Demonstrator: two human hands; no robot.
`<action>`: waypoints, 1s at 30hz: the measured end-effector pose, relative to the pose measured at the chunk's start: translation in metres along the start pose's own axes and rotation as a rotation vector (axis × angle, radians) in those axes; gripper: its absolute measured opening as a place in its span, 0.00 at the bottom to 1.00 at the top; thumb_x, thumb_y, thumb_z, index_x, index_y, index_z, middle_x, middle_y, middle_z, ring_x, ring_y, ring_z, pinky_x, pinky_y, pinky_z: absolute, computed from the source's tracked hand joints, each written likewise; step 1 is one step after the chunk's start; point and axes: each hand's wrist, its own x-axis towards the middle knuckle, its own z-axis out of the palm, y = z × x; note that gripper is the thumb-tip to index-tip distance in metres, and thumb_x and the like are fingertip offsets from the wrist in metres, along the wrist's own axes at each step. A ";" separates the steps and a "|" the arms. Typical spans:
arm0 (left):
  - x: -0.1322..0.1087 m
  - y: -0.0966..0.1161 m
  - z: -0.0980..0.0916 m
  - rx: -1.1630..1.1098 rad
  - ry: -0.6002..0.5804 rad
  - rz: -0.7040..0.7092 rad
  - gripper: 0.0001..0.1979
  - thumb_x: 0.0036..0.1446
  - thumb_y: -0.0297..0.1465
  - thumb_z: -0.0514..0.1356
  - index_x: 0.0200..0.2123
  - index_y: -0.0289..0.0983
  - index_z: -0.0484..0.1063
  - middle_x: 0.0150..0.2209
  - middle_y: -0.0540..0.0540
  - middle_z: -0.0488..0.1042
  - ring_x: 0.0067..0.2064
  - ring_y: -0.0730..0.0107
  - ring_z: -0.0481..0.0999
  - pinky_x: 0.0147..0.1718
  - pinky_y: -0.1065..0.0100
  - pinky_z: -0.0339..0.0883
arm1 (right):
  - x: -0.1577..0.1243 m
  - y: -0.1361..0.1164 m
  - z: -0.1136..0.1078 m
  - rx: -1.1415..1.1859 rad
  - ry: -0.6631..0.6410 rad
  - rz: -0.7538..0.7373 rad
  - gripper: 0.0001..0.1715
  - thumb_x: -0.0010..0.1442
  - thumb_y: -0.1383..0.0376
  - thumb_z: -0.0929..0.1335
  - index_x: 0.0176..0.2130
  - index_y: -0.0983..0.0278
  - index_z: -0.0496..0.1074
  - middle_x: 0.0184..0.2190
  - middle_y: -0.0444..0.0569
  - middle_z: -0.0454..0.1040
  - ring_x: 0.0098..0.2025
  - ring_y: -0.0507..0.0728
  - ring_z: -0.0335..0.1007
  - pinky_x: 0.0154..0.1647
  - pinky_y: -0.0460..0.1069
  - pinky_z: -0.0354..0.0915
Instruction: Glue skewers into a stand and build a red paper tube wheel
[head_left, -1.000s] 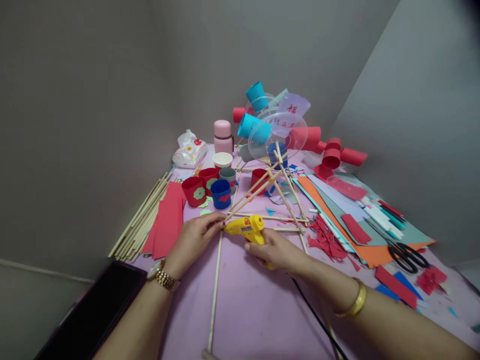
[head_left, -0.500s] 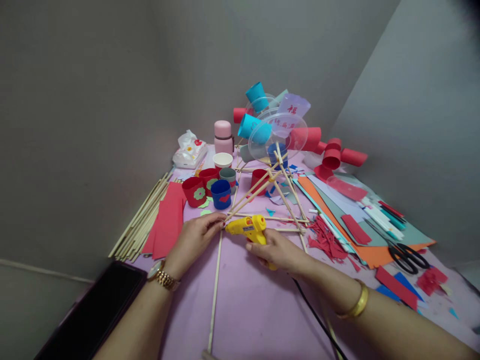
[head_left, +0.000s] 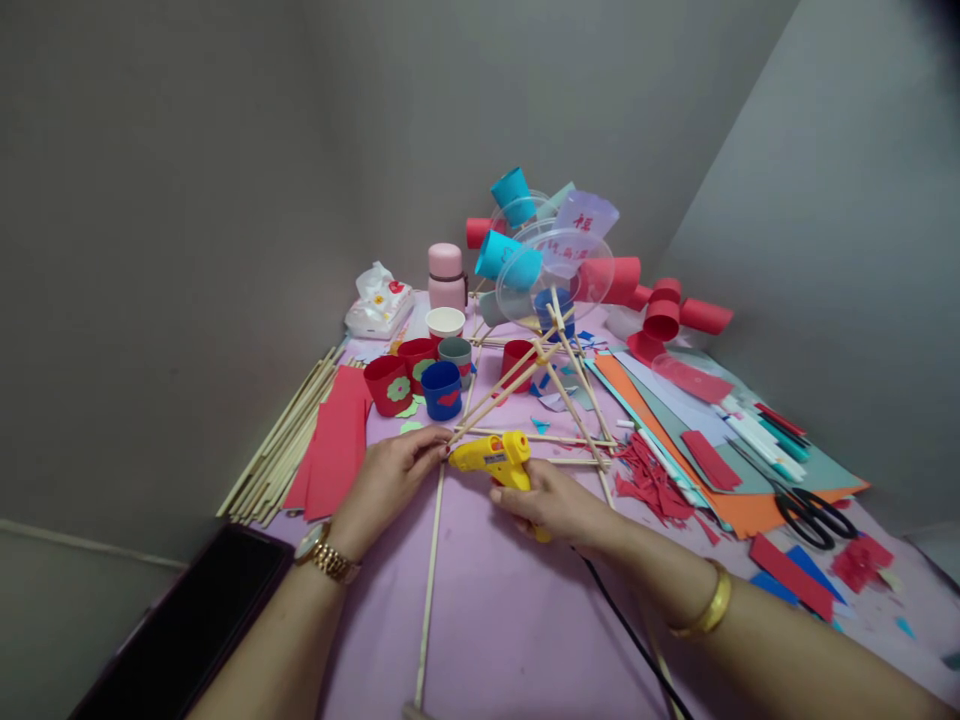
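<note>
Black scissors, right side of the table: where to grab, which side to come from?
Grip the scissors by the black handle loops, coming from above on the near right. They lie flat on the orange sheet, loops toward the person, blades pointing away to the left toward the pens.

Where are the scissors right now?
Head view, far right of the table: the black scissors lie across the orange paper at its near edge, beside red paper scraps.
</note>
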 end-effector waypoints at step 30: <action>0.000 0.000 0.001 0.061 0.032 -0.026 0.13 0.58 0.38 0.52 0.41 0.44 0.73 0.40 0.50 0.79 0.39 0.65 0.77 0.37 0.68 0.68 | -0.015 0.012 -0.010 -1.465 0.376 -0.015 0.09 0.60 0.72 0.62 0.43 0.67 0.63 0.40 0.55 0.68 0.38 0.61 0.70 0.26 0.50 0.63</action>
